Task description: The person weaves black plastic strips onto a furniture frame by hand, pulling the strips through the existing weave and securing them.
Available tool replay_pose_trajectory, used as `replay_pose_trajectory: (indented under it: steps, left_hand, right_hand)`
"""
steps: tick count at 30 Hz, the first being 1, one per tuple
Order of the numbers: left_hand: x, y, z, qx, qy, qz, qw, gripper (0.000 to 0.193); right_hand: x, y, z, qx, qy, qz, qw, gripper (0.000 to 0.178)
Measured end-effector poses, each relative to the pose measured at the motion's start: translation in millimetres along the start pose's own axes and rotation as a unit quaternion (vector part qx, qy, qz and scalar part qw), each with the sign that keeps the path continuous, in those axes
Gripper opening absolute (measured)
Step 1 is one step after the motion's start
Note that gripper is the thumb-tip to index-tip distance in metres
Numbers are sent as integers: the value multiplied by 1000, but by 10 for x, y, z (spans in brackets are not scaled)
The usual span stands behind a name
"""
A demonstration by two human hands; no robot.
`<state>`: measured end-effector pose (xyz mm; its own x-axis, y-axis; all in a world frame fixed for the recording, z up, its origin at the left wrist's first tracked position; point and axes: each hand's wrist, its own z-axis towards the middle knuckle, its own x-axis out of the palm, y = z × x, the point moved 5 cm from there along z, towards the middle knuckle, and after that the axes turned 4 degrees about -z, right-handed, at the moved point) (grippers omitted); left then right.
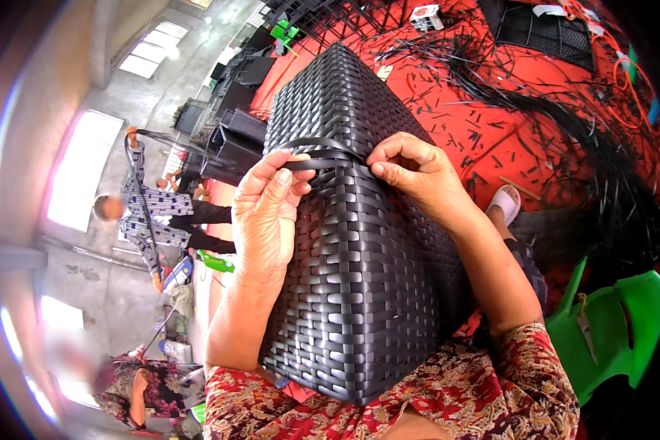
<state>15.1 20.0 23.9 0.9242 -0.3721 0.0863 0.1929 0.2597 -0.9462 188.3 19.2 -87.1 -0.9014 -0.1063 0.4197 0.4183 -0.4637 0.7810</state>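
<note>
A black woven wicker panel or box made of flat, glossy strips stands tilted in front of me, its corner edge running away from my body. My left hand is closed in a pinch on the end of a loose black weaving strip, left of that edge. The strip loops over the edge towards the right. There my right hand pinches thumb against forefinger, right at the weave where the strip arrives. The fingertips hide exactly how much of the strip sits between them.
Cut strip scraps litter the red floor, with a long bundle of black strips at the right. A green chair with scissors hanging on it stands at lower right. Two people are at the left, one holding long strips.
</note>
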Motion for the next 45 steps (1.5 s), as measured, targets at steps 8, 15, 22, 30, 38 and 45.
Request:
replay_pose_trajectory:
  steps: [8,15,22,30,38,45]
  left_hand:
    - [68,-121,-9,36,-15,18,999,22]
    - [82,-169,-46,42,-23,2,999,22]
    - [150,-46,-47,41,6,168,985,32]
    - [453,-161,-153,174,153,506,831,29]
    - [438,-35,-185,236,222,574,752,29]
    - [276,-51,-329,234,226,569,755,33]
  right_hand:
    - [-17,-14,-65,-33,-14,43,998,11]
    - [-48,37,-90,37,49,34,998,11]
    - [-15,40,-116,66,37,78,994,10]
    - [56,385,-326,-155,-61,-164,972,19]
    - [135,291,-596,-97,-52,-231,967,36]
    - [403,111,-823,-113,-27,-256,960,47]
